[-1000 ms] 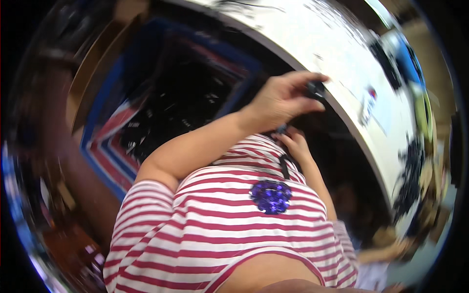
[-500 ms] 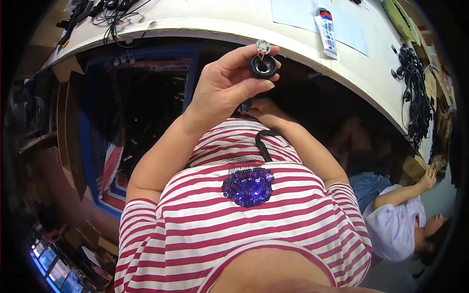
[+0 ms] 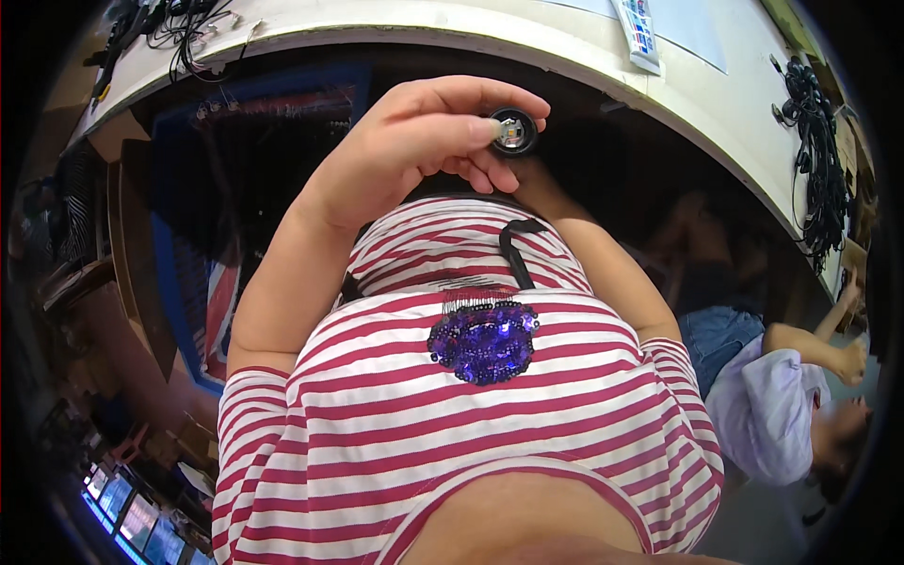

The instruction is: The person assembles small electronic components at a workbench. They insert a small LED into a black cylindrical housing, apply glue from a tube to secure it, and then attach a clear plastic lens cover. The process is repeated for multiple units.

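Note:
My left hand (image 3: 400,141) is raised in front of my waist. It grips a small round black housing (image 3: 528,151) between its fingers. A small round LED board (image 3: 511,133) with a yellowish centre sits within the housing's rim, and my left thumb presses against its edge. My right hand (image 3: 539,182) is close behind and below, near my waist. Its fingers are hidden behind my left hand and in shadow, so what they hold, if anything, does not show.
The white workbench (image 3: 395,26) curves across the top. On it lie a white and blue tube (image 3: 638,36), black cables (image 3: 193,28) at left and a black cable bundle (image 3: 808,155) at right. A blue-edged container (image 3: 179,254) stands below left. Another person (image 3: 763,405) sits at right.
The LED board, which stood above the housing on its wires, now sits inside the rim. My left thumb has moved onto the board. The bench has shifted up in view.

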Demonstrator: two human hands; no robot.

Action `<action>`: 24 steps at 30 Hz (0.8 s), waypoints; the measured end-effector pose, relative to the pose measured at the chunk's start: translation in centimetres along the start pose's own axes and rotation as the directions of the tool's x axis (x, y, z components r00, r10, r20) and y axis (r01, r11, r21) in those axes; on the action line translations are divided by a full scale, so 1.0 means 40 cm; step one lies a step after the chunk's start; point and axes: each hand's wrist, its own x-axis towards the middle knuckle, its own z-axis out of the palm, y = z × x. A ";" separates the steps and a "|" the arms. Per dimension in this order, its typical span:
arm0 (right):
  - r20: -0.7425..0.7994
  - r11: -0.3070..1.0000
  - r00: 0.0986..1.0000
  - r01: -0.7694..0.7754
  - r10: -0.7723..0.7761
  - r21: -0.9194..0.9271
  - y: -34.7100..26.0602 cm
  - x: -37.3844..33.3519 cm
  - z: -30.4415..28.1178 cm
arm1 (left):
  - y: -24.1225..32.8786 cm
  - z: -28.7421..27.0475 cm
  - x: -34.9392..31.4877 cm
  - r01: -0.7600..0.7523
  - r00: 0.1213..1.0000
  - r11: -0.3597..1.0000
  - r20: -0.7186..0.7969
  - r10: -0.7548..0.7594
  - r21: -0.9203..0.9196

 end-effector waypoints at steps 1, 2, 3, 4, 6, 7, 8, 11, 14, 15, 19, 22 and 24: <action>-0.011 0.999 1.000 0.019 -0.019 -0.030 -0.009 -0.005 0.001 | -0.001 0.003 -0.003 -0.013 1.000 1.000 -0.013 0.013 0.027; -0.023 0.998 0.999 0.035 -0.036 -0.059 -0.033 -0.011 0.006 | -0.002 0.003 -0.005 0.000 1.000 0.999 -0.023 0.001 0.035; -0.037 0.987 0.998 0.047 -0.053 -0.152 -0.060 -0.028 0.004 | -0.001 0.003 -0.006 0.014 0.999 0.999 -0.032 -0.012 0.043; -0.049 0.968 0.996 0.057 -0.071 -0.246 -0.089 -0.038 0.004 | 0.001 0.002 -0.007 0.025 0.999 0.998 -0.041 -0.023 0.050; -0.023 0.967 0.999 0.036 -0.043 -0.251 -0.105 -0.044 0.002 | -0.001 -0.002 -0.010 0.036 0.998 0.997 -0.058 -0.032 0.069; -0.034 0.966 0.999 0.031 -0.041 -0.256 -0.113 -0.047 0.004 | -0.002 -0.003 -0.009 0.038 0.998 0.995 -0.057 -0.032 0.094; -0.046 0.965 0.998 0.026 -0.039 -0.262 -0.116 -0.051 0.006 | -0.003 -0.004 -0.010 0.039 0.998 0.992 -0.055 -0.032 0.119; -0.005 0.935 0.992 0.116 -0.125 -0.336 -0.106 -0.047 0.001 | -0.004 -0.004 -0.012 0.042 0.997 0.996 -0.065 -0.036 0.080; 0.006 0.928 0.986 0.161 -0.169 -0.335 -0.097 -0.040 0.000 | -0.010 -0.010 -0.012 0.045 0.998 0.996 -0.054 -0.041 0.073; 0.002 0.933 0.985 0.164 -0.172 -0.322 -0.095 -0.039 0.002 | -0.012 -0.011 -0.012 0.047 0.998 0.996 -0.048 -0.044 0.075; -0.057 0.969 0.994 0.080 -0.095 -0.235 -0.106 -0.045 0.009 | -0.014 -0.009 -0.014 0.048 0.998 0.996 -0.052 -0.044 0.078; -0.073 0.979 0.993 0.079 -0.094 -0.186 -0.088 -0.039 0.009 | -0.013 -0.010 -0.012 0.057 0.998 0.994 -0.043 -0.053 0.098; -0.069 0.982 0.992 0.091 -0.104 -0.165 -0.078 -0.035 0.010 | -0.012 -0.007 -0.009 0.068 0.997 0.987 -0.053 -0.061 0.147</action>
